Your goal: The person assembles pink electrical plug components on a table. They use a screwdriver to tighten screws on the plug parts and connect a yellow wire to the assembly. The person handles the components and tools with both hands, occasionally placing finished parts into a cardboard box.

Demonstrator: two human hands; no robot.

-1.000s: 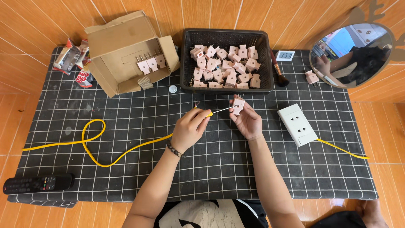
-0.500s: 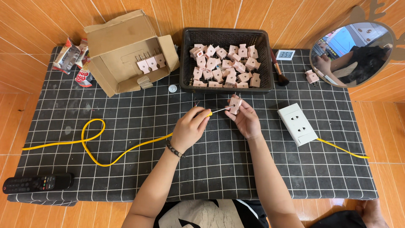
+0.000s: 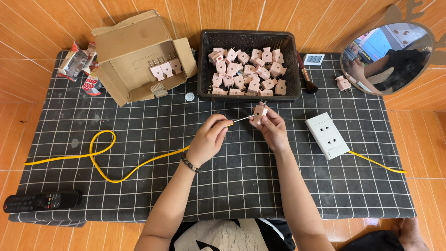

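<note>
The tip of the screwdriver (image 3: 241, 119) vanishes where it meets the pink plug (image 3: 259, 111), so whether it sits in a screw cannot be told. The left hand (image 3: 207, 139) has its fingers closed round the yellow handle, most of which is buried in the fist. The right hand (image 3: 273, 128) pinches the plug between its fingers, prongs pointing up, held above the tabletop (image 3: 139, 186) just in front of the black basket (image 3: 204, 65).

That basket is heaped with more pink plugs (image 3: 246, 69). To its left lies an open cardboard box (image 3: 134, 46) on its side with three plugs (image 3: 166, 69) inside. A lone plug (image 3: 343, 83) rests near a round mirror (image 3: 388, 56), which is cut by the picture's edge; its reflection is too muddled to read. A white socket block (image 3: 327, 135) lies just right of the right hand, its yellow cable (image 3: 102, 153) looping across the tabletop and passing under the arms. A makeup brush (image 3: 305, 79) and a small display (image 3: 315, 59) sit beside the basket, snack packets (image 3: 81, 65) at the far left, a black remote (image 3: 42, 201) near the front corner.

A black grid-patterned cloth covers the tabletop, over an orange wooden floor.
</note>
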